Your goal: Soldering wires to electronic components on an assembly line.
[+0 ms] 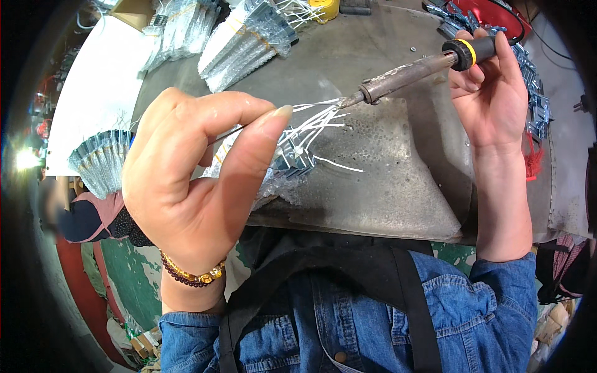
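Between thumb and forefinger, my left hand pinches a thin dark strand of solder wire; the other fingers curl in. The handle of a soldering iron lies in my right hand, which is closed round its black grip with the yellow ring. Pointing left and down, the iron's tip is at the ends of several white wires; I cannot tell exactly which it touches. Those wires stick out of a bundle of small blue-grey metal parts in bubble wrap, partly hidden behind my left hand.
More bubble-wrapped bundles lie at the back, and another bundle is on the left by a white sheet. Loose metal parts and a red container are at the right. A yellow roll stands at the back. Another person is at the left.
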The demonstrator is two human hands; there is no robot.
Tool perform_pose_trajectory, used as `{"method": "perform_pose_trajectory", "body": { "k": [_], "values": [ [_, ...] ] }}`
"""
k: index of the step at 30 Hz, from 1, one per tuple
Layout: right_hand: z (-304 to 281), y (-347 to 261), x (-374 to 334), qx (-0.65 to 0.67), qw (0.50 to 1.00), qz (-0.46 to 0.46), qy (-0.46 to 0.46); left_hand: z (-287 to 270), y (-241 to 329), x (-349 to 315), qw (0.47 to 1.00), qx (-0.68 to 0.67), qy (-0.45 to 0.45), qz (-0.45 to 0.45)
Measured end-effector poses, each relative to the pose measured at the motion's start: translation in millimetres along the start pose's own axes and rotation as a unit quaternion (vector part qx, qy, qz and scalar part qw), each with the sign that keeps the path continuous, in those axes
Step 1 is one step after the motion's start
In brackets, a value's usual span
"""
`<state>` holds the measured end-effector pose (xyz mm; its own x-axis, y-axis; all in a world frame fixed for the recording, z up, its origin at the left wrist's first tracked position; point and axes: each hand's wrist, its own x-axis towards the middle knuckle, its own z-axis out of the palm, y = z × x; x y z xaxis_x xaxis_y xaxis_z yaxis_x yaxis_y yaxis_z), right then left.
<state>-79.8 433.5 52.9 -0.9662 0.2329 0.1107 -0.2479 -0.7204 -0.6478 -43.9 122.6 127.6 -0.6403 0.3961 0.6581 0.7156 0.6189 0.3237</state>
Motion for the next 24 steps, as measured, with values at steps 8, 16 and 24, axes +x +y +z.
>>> {"method": "perform_pose_trajectory", "body": {
  "k": [8, 16, 24],
  "values": [
    [4, 2, 0, 0.006, 1.0, 0.003, -0.002, 0, -1, 2, 1.0, 0.004, -0.004, -0.003],
    [-11, 1, 8, -0.001, 1.0, -0.001, -0.026, -4, -10, 16, 0.987, -0.028, -0.096, -0.123],
    [10, 14, 10, -0.041, 0.994, -0.045, 0.095, 7, -17, 25, 0.968, -0.119, -0.178, -0.133]
  ]
}}
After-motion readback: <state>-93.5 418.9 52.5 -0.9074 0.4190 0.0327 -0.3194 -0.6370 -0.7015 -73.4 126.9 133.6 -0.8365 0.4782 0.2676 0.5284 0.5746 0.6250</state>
